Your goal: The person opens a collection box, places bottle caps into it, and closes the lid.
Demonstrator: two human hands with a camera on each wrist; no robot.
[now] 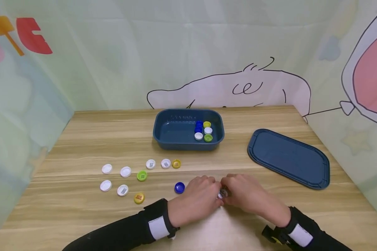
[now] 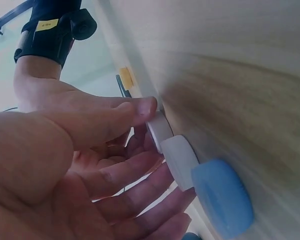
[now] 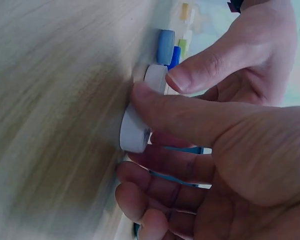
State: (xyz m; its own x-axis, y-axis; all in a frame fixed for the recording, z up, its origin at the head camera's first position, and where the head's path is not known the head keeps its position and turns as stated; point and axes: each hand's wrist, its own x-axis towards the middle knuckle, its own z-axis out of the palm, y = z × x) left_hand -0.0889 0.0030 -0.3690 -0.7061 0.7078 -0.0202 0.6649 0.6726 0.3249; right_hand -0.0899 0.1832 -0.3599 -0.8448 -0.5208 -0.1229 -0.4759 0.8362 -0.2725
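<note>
Head view: high, looks forward-down over light wooden table (image 1: 81, 139). Wrist views: very close, at tabletop level, facing each other across small white plastic caps (image 2: 179, 159); both share them.

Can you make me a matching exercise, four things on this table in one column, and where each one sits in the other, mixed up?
Things:
1. blue tub
2. blue lid
3. lone blue cap
4. two white caps

Places:
A. flat on the table, right of the tub
B. between the thumbs of both hands
C. just left of the left hand
D. at the back of the table, with caps inside

Pairs: 1-D, 2-A, 3-C, 4-B
</note>
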